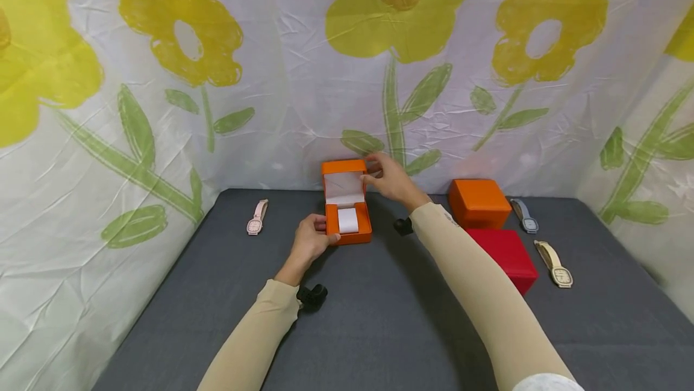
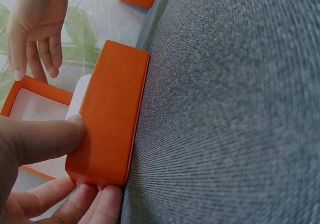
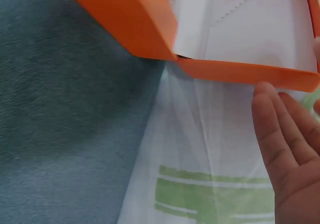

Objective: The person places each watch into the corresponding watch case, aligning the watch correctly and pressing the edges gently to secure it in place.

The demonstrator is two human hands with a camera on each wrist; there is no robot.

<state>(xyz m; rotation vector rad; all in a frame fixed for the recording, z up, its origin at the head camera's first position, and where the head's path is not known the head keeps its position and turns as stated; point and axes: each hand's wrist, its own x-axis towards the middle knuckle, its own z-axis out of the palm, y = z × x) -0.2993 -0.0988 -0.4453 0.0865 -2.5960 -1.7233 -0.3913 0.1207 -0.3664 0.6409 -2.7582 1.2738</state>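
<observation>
An orange watch box (image 1: pixel 350 238) stands at the middle of the table's back edge, its lid (image 1: pixel 344 166) raised. Inside its base sits a white cushion (image 1: pixel 347 220), with no watch on it. My left hand (image 1: pixel 310 237) grips the base at its left side; in the left wrist view the thumb lies at the rim of the box (image 2: pixel 109 114) and the fingers are against its side. Beside the lid's right edge is my right hand (image 1: pixel 391 177). In the right wrist view that hand (image 3: pixel 297 169) has fairly straight fingers near the lid; firm contact cannot be made out.
A pink watch (image 1: pixel 257 217) lies on the left. On the right are a closed orange box (image 1: pixel 478 203), a red box (image 1: pixel 504 258) partly behind my right sleeve, a blue-grey watch (image 1: pixel 525 216) and a cream watch (image 1: pixel 555 265). A flowered curtain (image 1: pixel 287 108) hangs behind the grey table (image 1: pixel 374 331).
</observation>
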